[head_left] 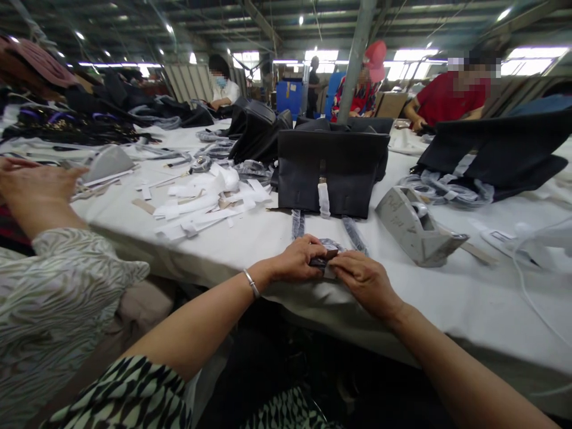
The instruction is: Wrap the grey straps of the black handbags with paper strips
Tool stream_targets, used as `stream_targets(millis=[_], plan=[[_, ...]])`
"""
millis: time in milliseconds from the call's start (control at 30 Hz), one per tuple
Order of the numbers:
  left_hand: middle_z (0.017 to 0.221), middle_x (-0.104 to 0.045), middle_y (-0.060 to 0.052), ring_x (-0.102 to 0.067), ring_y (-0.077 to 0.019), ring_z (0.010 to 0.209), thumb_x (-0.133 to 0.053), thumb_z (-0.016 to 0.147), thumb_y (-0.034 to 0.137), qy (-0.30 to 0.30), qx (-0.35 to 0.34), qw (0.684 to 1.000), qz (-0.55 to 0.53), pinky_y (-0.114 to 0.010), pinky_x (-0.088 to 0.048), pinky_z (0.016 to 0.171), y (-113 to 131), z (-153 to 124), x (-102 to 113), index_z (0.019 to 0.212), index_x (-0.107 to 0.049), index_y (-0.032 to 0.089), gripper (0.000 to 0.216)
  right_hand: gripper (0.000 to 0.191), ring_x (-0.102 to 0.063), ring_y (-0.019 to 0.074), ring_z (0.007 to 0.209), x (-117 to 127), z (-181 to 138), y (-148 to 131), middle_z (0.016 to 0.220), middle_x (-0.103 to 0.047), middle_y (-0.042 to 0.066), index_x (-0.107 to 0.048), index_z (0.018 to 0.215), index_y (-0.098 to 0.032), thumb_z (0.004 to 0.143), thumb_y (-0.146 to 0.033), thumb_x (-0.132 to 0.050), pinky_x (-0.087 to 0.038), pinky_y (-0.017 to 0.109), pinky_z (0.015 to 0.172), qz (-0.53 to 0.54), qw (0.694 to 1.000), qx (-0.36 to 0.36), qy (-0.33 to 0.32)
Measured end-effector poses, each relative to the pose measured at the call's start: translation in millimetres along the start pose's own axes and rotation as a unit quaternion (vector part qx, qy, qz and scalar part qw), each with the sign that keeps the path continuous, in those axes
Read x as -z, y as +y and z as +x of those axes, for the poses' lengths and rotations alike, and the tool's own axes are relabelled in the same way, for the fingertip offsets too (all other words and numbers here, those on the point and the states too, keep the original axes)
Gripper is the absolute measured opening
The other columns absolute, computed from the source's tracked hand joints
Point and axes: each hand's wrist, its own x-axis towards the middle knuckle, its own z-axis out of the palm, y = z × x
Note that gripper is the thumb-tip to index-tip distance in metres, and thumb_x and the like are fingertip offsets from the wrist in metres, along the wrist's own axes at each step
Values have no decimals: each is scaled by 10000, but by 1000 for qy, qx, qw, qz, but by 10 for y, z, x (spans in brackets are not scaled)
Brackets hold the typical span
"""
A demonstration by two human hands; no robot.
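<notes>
Left hand (297, 257) and right hand (364, 280) together, pinched on wrapped strap (328, 249) below black bag (328, 173); best kept taut, wrapping smooth.

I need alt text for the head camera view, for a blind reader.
Both bare hands, left hand and right hand, pinch a small dark wrapped strap end at the edge of a white-covered table. Behind stands a black leather handbag; right of it, a grey tape dispenser.
</notes>
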Motion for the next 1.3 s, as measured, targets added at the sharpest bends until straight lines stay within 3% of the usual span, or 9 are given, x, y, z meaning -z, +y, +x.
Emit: stream_targets(millis=[100,267,467,567,667,767,900,1167,1300], plan=[[1050,-596,-59,-472,-262,1130,-682,684,175,5,3,1000,24,-386,-386,1004,28,-16,-2,1017,-660,206,335,177,-631,199,888,-2,111,40,891,-695,46,-729,833,-219,868,-231,-557,-478,330,840,60,996,-64,-21],[1048,-603,-85,-481,-272,1138,-696,760,398,36,18,999,27,-412,-369,1016,44,-28,-61,929,-661,186,273,158,-633,177,796,-3,185,76,828,-687,32,-703,741,-201,810,-311,-613,-461,305,772,131,981,-140,-34],[1011,-611,-70,-501,-239,1127,-656,810,335,79,55,995,17,-393,-361,1002,50,-21,-152,833,-671,189,149,196,-554,135,612,18,277,114,744,-651,9,-608,763,-189,708,-366,-670,-430,275,620,123,967,-223,-23],[1020,-615,-74,-512,-238,1112,-659,807,328,99,79,992,27,-405,-347,996,75,-6,-173,803,-649,182,147,250,-516,108,575,18,328,135,794,-648,3,-590,864,-188,676,-327,-680,-419,249,571,156,963,-218,-36],[965,-644,-47,-533,-238,1045,-674,783,344,103,94,990,10,-404,-358,961,100,7,-175,920,-606,189,219,148,-494,101,562,33,378,130,669,-600,-11,-578,727,-179,681,-299,-651,-386,224,520,197,957,-197,-77],[899,-662,-22,-558,-228,973,-696,742,312,121,101,987,-23,-397,-360,937,118,3,-182,998,-530,188,329,182,-444,84,482,76,438,112,543,-516,-35,-542,661,-175,669,-320,-652,-355,207,449,247,935,-233,-104],[908,-639,-19,-577,-195,879,-701,706,243,163,106,980,-51,-369,-386,891,138,-22,-218,1009,-468,187,387,212,-474,87,430,121,500,122,494,-522,-38,-535,702,-168,671,-337,-660,-408,206,417,313,891,-294,-150],[962,-595,-57,-535,-212,939,-619,829,254,165,20,982,85,-345,-417,834,147,-80,-268,938,-573,184,138,297,-477,72,404,73,505,171,472,-538,-37,-538,702,-157,630,-343,-757,-393,164,367,324,883,-312,-131],[938,-640,-58,-548,-214,914,-624,858,252,182,-15,976,114,-352,-421,836,105,-103,-323,1054,-617,167,214,303,-476,69,394,107,528,151,462,-526,-45,-540,700,-159,642,-352,-766,-404,160,359,333,874,-330,-128]])
